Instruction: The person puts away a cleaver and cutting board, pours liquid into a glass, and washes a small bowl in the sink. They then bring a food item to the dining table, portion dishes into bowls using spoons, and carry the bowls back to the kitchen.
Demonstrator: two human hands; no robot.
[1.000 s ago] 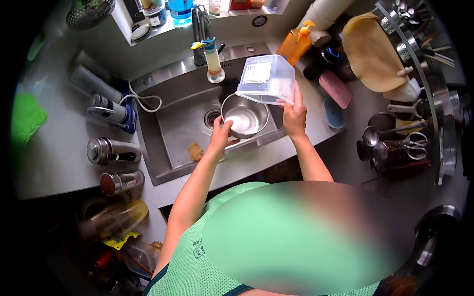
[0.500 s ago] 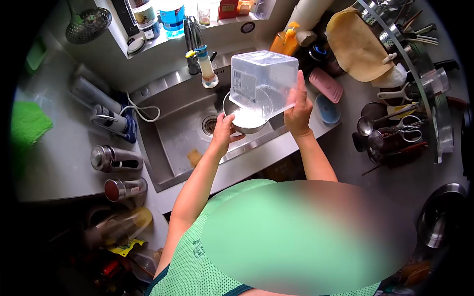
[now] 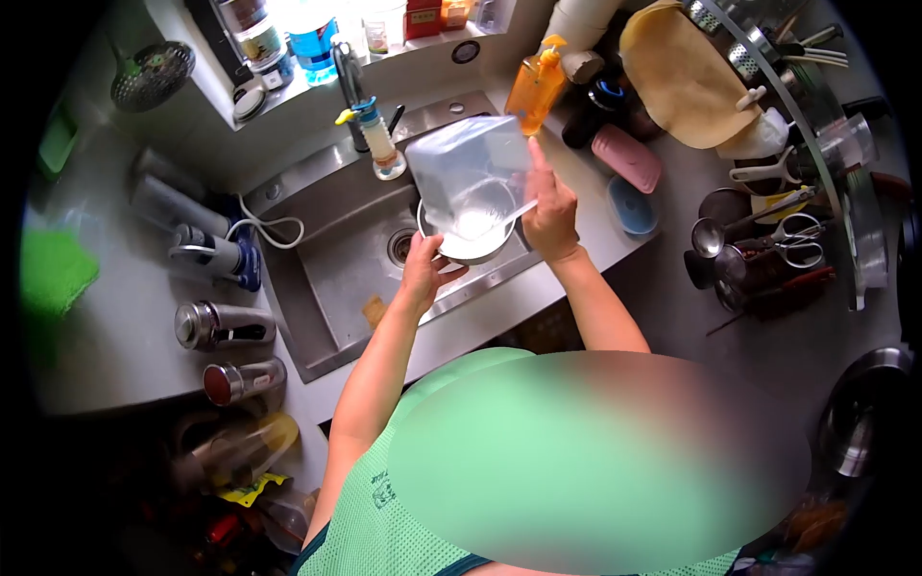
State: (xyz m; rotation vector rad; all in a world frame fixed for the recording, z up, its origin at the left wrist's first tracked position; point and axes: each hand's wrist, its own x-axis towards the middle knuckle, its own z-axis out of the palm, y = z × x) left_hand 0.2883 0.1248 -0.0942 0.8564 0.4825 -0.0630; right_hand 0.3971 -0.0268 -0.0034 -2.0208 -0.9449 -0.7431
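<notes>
My left hand (image 3: 421, 274) grips the near left rim of a metal bowl (image 3: 475, 255) held above the sink (image 3: 336, 259). Something white, perhaps powder or liquid, shows inside the bowl; I cannot tell which. In my right hand (image 3: 551, 213) is a clear plastic container (image 3: 466, 158), tipped with its open side down over the bowl. The container hides the far part of the bowl. Behind it stands the faucet (image 3: 351, 96), fitted with a filter nozzle (image 3: 384, 154).
An orange pump bottle (image 3: 536, 91) stands behind the right hand. A pink case (image 3: 627, 157) and a blue dish (image 3: 633, 205) lie right of the sink. Metal flasks (image 3: 223, 324) line the left counter. A yellowish sponge (image 3: 375, 310) lies in the sink.
My right hand has shifted left, tipping the container further over the bowl. The bowl has moved slightly left with my left hand. The whole view has shifted a little.
</notes>
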